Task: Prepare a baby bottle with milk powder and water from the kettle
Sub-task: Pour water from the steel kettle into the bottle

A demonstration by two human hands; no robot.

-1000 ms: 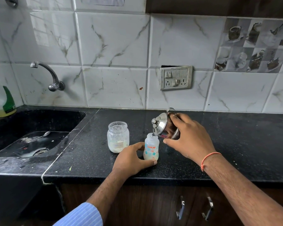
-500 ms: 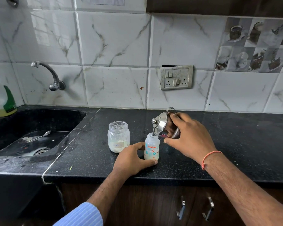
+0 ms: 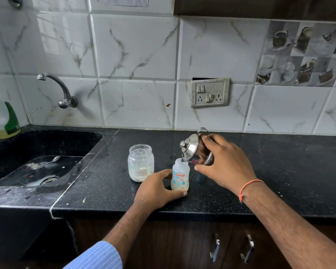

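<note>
Black granite countertop [image 3: 279, 171] is running under a white marble-tile wall, sink [image 3: 37, 152] cut into its left end. Left hand [image 3: 155, 189] is coming in from the near edge, forearm angled up-right, thumb and fingers curled round the lower part of the baby bottle [image 3: 179, 177], bracing it upright on the counter. Bottle is standing open-topped at centre, whitish contents sitting near its bottom. Right hand [image 3: 224, 164] is reaching in from the near right, wrist wearing an orange thread, fingers wrapped over the body of the steel kettle [image 3: 194, 148], thumb underneath. Kettle is tipping left, lidded top facing the camera, spout sitting right at the bottle's mouth; flow is too small to make out. Clear jar [image 3: 141, 162] with white powder at the bottom is standing just left of the bottle, uncapped, apart from both hands. Spoon [image 3: 48, 162] is lying in the sink; tap [image 3: 58, 90] is sticking out of the wall above it. Green-labelled detergent bottle [image 3: 6, 121] is sitting at far left.
</note>
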